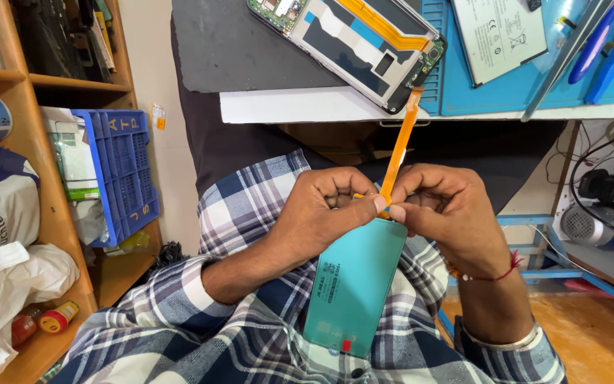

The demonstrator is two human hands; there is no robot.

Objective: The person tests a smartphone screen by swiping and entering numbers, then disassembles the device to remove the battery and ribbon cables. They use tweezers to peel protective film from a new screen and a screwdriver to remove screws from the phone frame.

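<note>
A teal phone back cover (354, 284) rests against my checked shirt in my lap. An orange flex ribbon cable (401, 146) runs from its top edge up to an opened phone frame (353, 44) lying on the bench edge. My left hand (321, 213) and my right hand (443, 213) meet at the cover's top edge. Thumb and forefinger of both hands pinch the lower end of the ribbon there. My right wrist carries a red thread and a metal bangle.
A dark mat (250, 50) and a blue work mat (534, 78) cover the bench, with a flat battery (499, 32) on the blue one. A blue plastic crate (122, 171) and bags fill wooden shelves at left. A blower-like device (598, 220) sits at right.
</note>
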